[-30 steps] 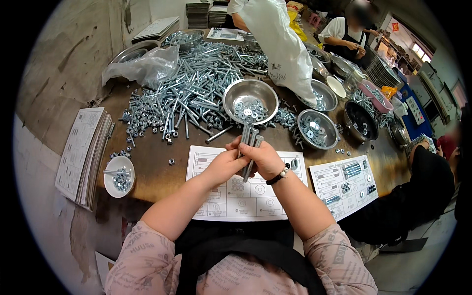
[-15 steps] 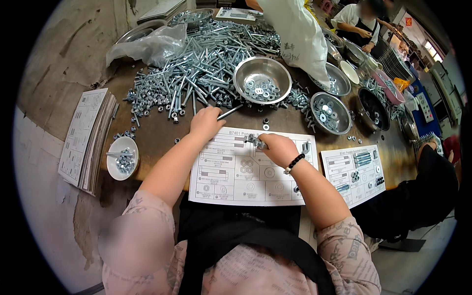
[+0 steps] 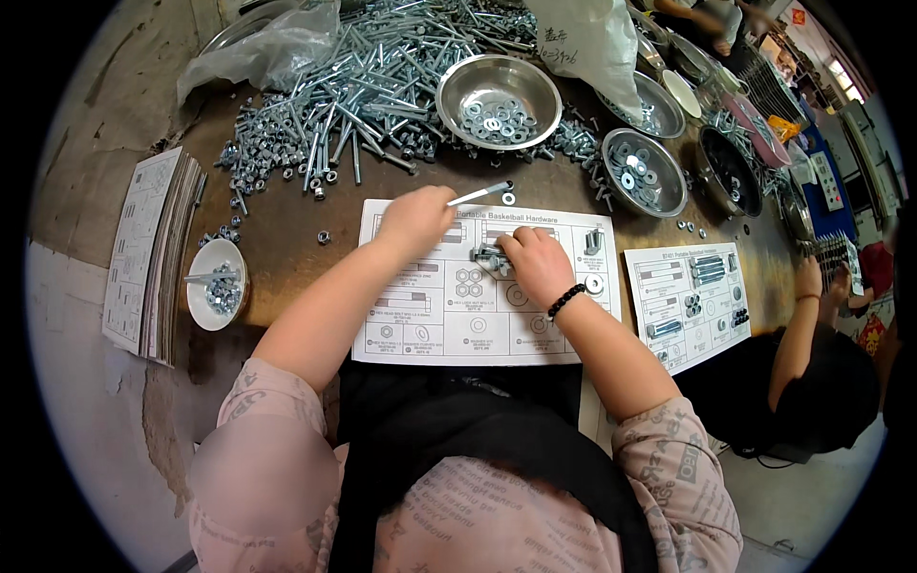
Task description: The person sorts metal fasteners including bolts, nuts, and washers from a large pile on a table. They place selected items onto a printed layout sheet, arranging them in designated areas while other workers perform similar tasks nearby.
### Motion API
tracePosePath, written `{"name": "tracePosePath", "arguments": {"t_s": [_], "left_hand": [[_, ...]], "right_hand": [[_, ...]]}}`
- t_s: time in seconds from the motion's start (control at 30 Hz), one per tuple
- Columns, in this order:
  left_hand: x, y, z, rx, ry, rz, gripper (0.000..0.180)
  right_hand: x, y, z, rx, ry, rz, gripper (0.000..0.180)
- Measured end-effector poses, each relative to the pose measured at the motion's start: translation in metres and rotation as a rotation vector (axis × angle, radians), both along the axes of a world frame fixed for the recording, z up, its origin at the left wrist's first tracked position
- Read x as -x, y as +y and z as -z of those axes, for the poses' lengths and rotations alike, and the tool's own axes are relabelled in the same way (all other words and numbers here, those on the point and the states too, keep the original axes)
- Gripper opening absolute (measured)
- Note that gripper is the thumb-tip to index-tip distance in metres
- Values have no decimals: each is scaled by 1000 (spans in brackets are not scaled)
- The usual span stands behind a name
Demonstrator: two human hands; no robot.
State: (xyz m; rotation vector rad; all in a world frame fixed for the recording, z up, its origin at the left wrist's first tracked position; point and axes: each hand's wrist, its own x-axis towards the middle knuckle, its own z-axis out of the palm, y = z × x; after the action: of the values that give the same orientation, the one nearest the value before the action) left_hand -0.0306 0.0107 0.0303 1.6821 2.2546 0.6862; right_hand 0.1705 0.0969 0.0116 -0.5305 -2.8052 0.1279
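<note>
My left hand [image 3: 415, 225] is closed round one end of a long silvery bolt [image 3: 480, 194], which points right across the upper edge of a printed hardware sheet [image 3: 411, 349]. My right hand [image 3: 540, 269] has its fingers bent down over a small cluster of silvery bolts [image 3: 490, 257] on the upper middle of that sheet. The fingers partly hide the cluster, so its exact pieces are unclear. Beside the right wrist, a washer [image 3: 594, 285] lies on the sheet, below a small metal piece [image 3: 593, 243] at its upper right.
Beyond the sheet lies a big heap of bolts and nuts [image 3: 373, 86]. Steel bowls [image 3: 554, 105] hold washers. A white bowl [image 3: 196, 296] and a stack of printed sheets [image 3: 143, 248] are left. Another sheet with hardware [image 3: 659, 353] lies right, near a co-worker's arm [image 3: 796, 320].
My left hand has brought the bolt from the heap's edge over the sheet. My right hand has lowered its bolts onto the sheet. The whole view has shifted.
</note>
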Motion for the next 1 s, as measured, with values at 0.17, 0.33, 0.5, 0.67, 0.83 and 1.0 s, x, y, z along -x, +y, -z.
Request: {"name": "tracePosePath", "arguments": {"t_s": [0.17, 0.33, 0.5, 0.67, 0.83, 1.0], "left_hand": [[-23, 11, 16, -14, -34, 160, 21], [-35, 6, 17, -123, -187, 270, 22], [-54, -11, 4, -37, -67, 296, 24], [-52, -15, 11, -80, 58, 298, 29], [-48, -10, 8, -21, 68, 264, 32], [-38, -10, 12, 0, 6, 308, 34]], "right_hand": [[-4, -4, -10, 81, -15, -37, 27], [-22, 4, -30, 270, 42, -8, 34], [-32, 14, -45, 288, 25, 42, 20], [-30, -17, -31, 166, -305, -142, 13], [-22, -20, -38, 86, -392, -204, 36], [-29, 8, -59, 256, 170, -5, 46]]}}
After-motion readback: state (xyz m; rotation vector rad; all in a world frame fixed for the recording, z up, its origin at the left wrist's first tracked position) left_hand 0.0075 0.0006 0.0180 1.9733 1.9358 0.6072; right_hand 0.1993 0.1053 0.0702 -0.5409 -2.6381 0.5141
